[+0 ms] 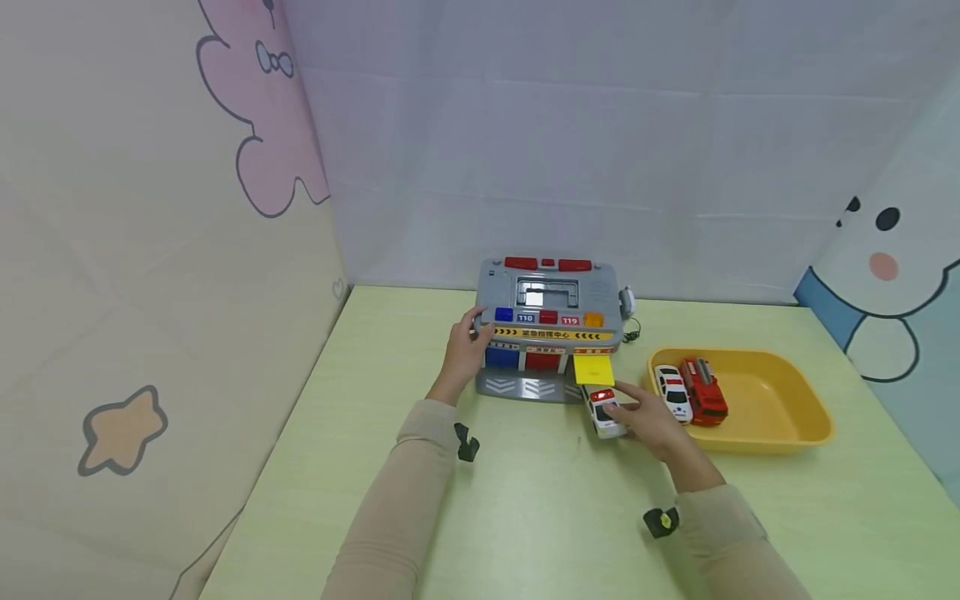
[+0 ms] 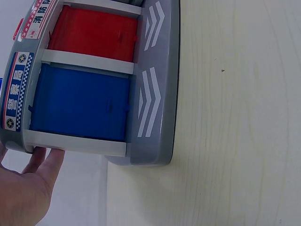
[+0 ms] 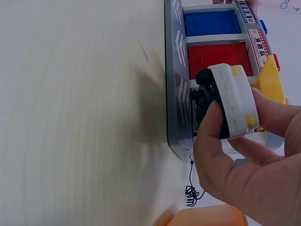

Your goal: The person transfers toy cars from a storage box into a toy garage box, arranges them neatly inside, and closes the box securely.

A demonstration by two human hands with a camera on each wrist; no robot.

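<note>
A grey toy rescue station (image 1: pixel 547 287) stands on the table, its blue door (image 2: pixel 80 101) and red door (image 2: pixel 94 34) down and its yellow door (image 1: pixel 593 369) raised. My left hand (image 1: pixel 467 350) grips the station's left side, with the fingers (image 2: pixel 51 165) at its side wall. In my right hand (image 1: pixel 651 419) is a white toy ambulance (image 1: pixel 603 412), pinched between thumb and fingers. Its far end is at the opening beneath the yellow door. The right wrist view shows the ambulance tilted, with black wheels and underside facing the thumb.
To the right, a yellow tray (image 1: pixel 772 408) contains a white toy police car (image 1: pixel 672 393) and a red toy fire truck (image 1: pixel 703 392). A white handset (image 1: pixel 627 300) with a coiled black cord (image 1: pixel 632 332) is at the station's right side. Curtains border the table's back and left.
</note>
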